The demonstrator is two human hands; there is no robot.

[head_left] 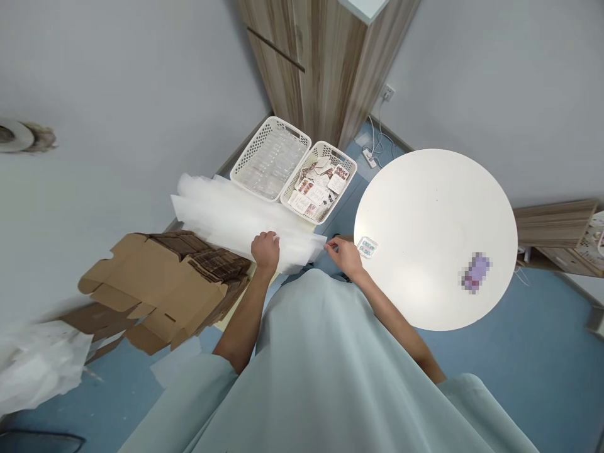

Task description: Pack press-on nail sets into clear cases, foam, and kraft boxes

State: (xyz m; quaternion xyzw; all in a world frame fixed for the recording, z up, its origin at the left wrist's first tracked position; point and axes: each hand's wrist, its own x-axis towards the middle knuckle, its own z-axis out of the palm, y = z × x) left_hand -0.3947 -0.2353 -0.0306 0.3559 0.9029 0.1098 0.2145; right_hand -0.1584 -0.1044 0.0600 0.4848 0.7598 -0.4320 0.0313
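A stack of thin white foam sheets (pixel 236 211) lies in front of me, stretching from the wall toward the round table. On its near edge rests my left hand (pixel 265 250), closed with curled fingers against the sheets. My right hand (pixel 346 257) pinches the right corner of a foam sheet between thumb and fingertips, beside the table's left rim. Close to that hand, a small clear pack with blue-green pieces (pixel 367 247) sits on the white round table (pixel 425 207).
Beyond the sheets stand a white basket (pixel 236 170) of clear plastic packs and another basket (pixel 352 179) of printed cards. Flattened cardboard boxes (pixel 155 283) are stacked at left. A blurred purple object (pixel 475 272) lies on the table. A power strip (pixel 369 157) is by the wooden cabinet (pixel 325 69).
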